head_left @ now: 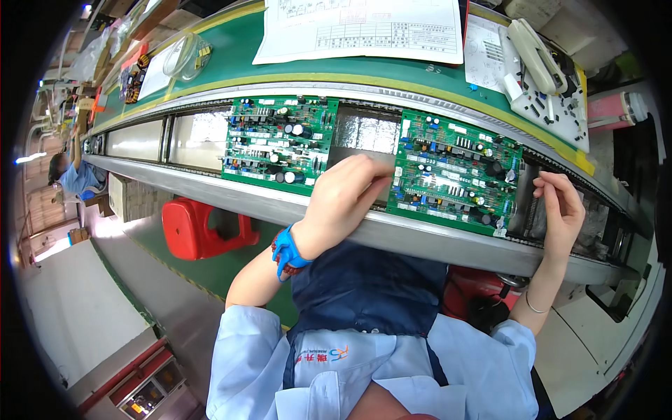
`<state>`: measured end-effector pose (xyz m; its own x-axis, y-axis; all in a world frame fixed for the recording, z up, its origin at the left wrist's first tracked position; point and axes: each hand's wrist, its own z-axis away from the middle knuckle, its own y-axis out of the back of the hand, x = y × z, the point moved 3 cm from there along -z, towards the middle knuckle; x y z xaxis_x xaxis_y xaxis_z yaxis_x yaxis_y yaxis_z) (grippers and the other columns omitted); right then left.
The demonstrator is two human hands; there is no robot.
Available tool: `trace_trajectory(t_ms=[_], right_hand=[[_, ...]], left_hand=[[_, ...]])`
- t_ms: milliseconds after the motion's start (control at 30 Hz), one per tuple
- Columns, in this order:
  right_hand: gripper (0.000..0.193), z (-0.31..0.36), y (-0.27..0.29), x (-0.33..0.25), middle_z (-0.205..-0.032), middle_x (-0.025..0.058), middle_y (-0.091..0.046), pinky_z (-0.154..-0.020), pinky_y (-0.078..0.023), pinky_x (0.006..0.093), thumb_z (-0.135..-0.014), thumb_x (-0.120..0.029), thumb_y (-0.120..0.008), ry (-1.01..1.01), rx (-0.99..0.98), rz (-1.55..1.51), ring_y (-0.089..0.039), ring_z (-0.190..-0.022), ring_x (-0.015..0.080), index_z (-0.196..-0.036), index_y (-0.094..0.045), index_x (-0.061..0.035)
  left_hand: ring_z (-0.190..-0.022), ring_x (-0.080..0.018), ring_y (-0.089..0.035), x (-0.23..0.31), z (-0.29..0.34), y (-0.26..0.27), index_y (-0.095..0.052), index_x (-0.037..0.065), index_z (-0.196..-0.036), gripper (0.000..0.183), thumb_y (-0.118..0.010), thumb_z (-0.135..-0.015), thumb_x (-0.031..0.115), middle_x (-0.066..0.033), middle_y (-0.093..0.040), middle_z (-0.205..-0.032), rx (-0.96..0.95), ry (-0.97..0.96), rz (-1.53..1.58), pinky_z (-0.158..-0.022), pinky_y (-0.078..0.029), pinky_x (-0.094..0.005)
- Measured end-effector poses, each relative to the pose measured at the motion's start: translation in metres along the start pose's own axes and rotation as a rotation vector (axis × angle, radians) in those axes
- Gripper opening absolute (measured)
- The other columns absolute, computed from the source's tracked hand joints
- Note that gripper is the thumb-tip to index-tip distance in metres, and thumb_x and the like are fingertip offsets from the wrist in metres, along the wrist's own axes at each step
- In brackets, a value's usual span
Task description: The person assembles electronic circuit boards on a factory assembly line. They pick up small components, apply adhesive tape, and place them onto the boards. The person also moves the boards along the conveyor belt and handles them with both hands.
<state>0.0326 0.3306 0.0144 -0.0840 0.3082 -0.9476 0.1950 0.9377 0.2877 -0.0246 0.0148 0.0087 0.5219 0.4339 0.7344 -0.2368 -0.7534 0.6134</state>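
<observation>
Two green circuit boards crowded with small components lie on a metal conveyor rail. At the left edge of the right circuit board is my left hand, fingers bent and drawn together; what they pinch, if anything, is hidden. My right hand hovers just past that board's right edge, thumb and fingertips brought together around something too small to make out. The left circuit board lies apart from both hands, beyond my left hand. A blue strap circles my left wrist.
Behind the rail, a green bench top carries printed sheets, a clear plastic tub and a white board with loose black components. A red stool stands left of me. Farther left sits another person.
</observation>
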Motion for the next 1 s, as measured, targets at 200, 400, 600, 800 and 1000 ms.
trace_trajectory(t_ms=[200,400,600,800,1000], right_hand=[[0.016,0.003,-0.008,0.008,-0.091,0.0053,-0.062,-0.069,-0.047,0.0212,-0.089,0.002,-0.053,-0.024,0.121,-0.052,-0.058,-0.08,0.0094,-0.1,-0.064,0.002],[0.016,-0.007,-0.004,-0.008,-0.089,0.0061,-0.065,-0.07,-0.048,0.0225,-0.087,0.0,-0.055,0.009,0.112,-0.059,-0.061,-0.078,0.0095,-0.099,-0.065,0.0001],[0.021,-0.014,0.053,-0.039,-0.087,0.0047,-0.065,-0.071,-0.048,0.0238,-0.088,-0.003,-0.054,0.081,0.256,0.224,-0.06,-0.077,0.0092,-0.107,-0.062,-0.0015],[0.021,-0.012,0.118,-0.033,-0.088,0.005,-0.063,-0.07,-0.049,0.0233,-0.087,-0.003,-0.053,-0.003,0.432,0.293,-0.059,-0.075,0.0088,-0.107,-0.06,-0.0016],[0.023,-0.027,0.177,-0.027,-0.083,0.0039,-0.061,-0.065,-0.047,0.023,-0.086,-0.003,-0.054,0.058,0.552,0.416,-0.058,-0.069,0.0086,-0.109,-0.057,-0.0021]], left_hand=[[-0.081,-0.0292,-0.06,0.011,0.02,0.018,-0.062,0.002,-0.093,0.025,-0.065,-0.071,-0.01,-0.0131,-0.061,-0.088,0.239,-0.061,-0.043,-0.07,-0.048,-0.0345],[-0.106,-0.0314,-0.046,0.031,0.045,-0.002,-0.054,0.004,-0.111,0.037,-0.063,-0.075,-0.001,-0.0151,-0.05,-0.115,0.307,-0.154,-0.24,-0.093,-0.034,-0.0414],[-0.11,-0.0321,-0.041,0.026,0.046,-0.019,-0.053,0.005,-0.114,0.041,-0.064,-0.075,0.002,-0.0143,-0.043,-0.118,0.332,-0.162,-0.212,-0.095,-0.032,-0.0428],[-0.109,-0.0322,-0.042,0.024,0.053,-0.017,-0.053,0.005,-0.115,0.042,-0.064,-0.074,0.002,-0.0138,-0.044,-0.117,0.335,-0.189,-0.237,-0.095,-0.033,-0.043],[-0.109,-0.0325,-0.042,0.028,0.049,-0.018,-0.053,0.005,-0.114,0.043,-0.064,-0.073,0.001,-0.014,-0.045,-0.116,0.305,-0.208,-0.259,-0.095,-0.033,-0.0436]])
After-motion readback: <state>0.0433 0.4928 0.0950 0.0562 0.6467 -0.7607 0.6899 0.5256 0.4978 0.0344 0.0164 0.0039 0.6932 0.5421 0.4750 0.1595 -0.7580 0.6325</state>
